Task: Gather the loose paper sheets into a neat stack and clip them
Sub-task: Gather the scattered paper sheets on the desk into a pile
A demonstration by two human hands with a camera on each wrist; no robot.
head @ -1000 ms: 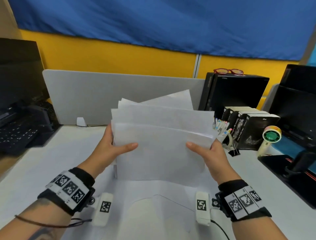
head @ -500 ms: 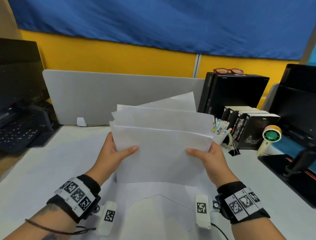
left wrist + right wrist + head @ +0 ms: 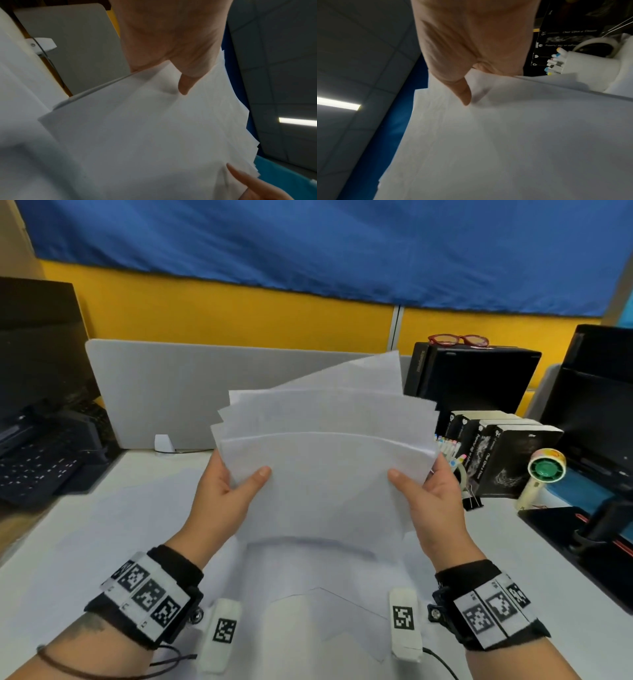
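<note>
The white paper sheets (image 3: pixel 325 474) stand upright, top edges fanned unevenly. The left hand (image 3: pixel 226 494) and right hand (image 3: pixel 431 501) pinch their side edges, thumbs in front

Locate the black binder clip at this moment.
In the head view the binder clip lies on the white desk at the right, just beyond the right hand, in front of the pen cup and black books.

Left of the paper sheets (image 3: pixel 325 474) the white desk (image 3: pixel 102 525) lies open as far as the keyboard (image 3: pixel 37 463). Behind them the grey divider (image 3: pixel 164 392) blocks passage. Right of them crowd a pen cup (image 3: pixel 448 453), black boxes (image 3: pixel 507 460), a binder clip (image 3: pixel 472 501) and a small fan (image 3: pixel 544 470).
</note>
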